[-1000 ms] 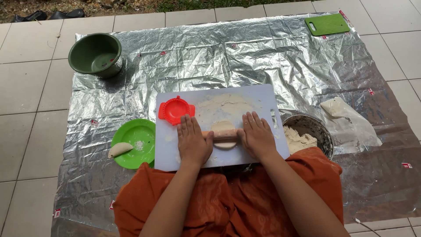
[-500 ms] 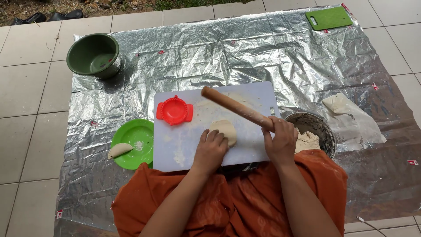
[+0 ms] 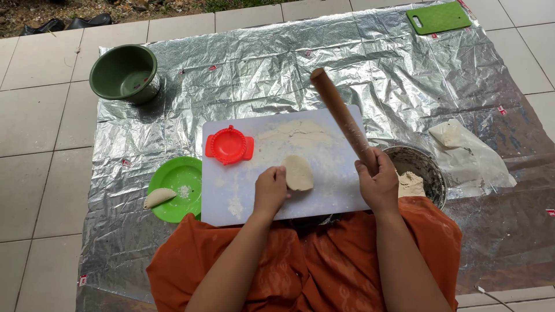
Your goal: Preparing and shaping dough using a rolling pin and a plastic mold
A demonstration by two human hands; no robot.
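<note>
Silver foil point(image 3: 324, 63) covered the tiled floor, and on it lay a pale plastic cutting board point(image 3: 243, 193) dusted with flour. The left hand point(image 3: 270, 190) was curled at the near middle of the board, its fingertips pinching the left edge of a flattened oval of dough point(image 3: 299, 172), which sat on the board just right of the hand. The right hand point(image 3: 378, 184) was wrapped tight round the near end of a wooden rolling pin point(image 3: 341, 115), gripping it off the board's right edge; the pin slanted up and away toward the far side, lifted clear of the dough. A red dumpling press point(image 3: 229, 145) lay on the board's far left corner. Left of the board, a bright green plate point(image 3: 184, 199) carried one folded dumpling point(image 3: 158, 197) on its left rim. Just right of the right hand stood a dark bowl point(image 3: 429, 169) with more dough in it, and beyond it a lump on a crumpled white sheet point(image 3: 480, 164). A green bowl point(image 3: 124, 74) sat far left, a small green cutting board point(image 3: 438, 17) far right.
</note>
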